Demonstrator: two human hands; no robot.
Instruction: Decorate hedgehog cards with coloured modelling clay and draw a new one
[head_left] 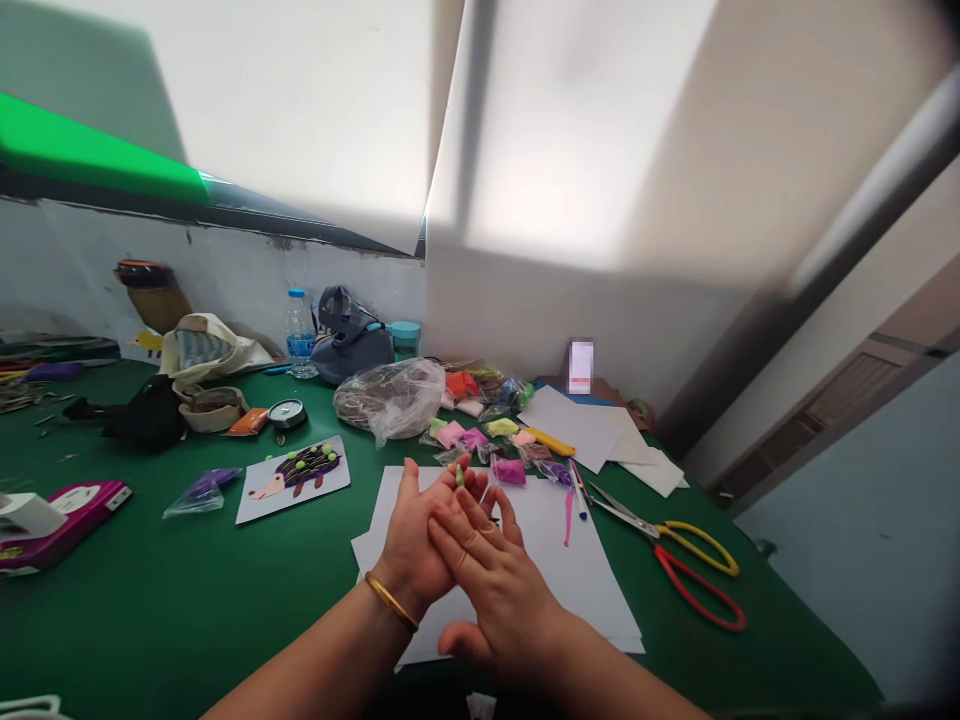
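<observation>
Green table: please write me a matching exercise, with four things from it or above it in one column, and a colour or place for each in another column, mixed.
1. Scissors
2. Bottle
3. Hedgehog picture
4. Bracelet

A. Around the wrist of the left hand
B. One handle red, one yellow
C. Green dots on a dark back
D. Blue cap

Right pairs: 1-B, 2-D, 3-C, 4-A

A hand could pass low over the near left of the table, between the box and the left forearm. A narrow lane runs between the card and the paper — the plastic bag blocks its far end. Toward the right edge the scissors lie spread — a bare strip follows beyond their handles.
</observation>
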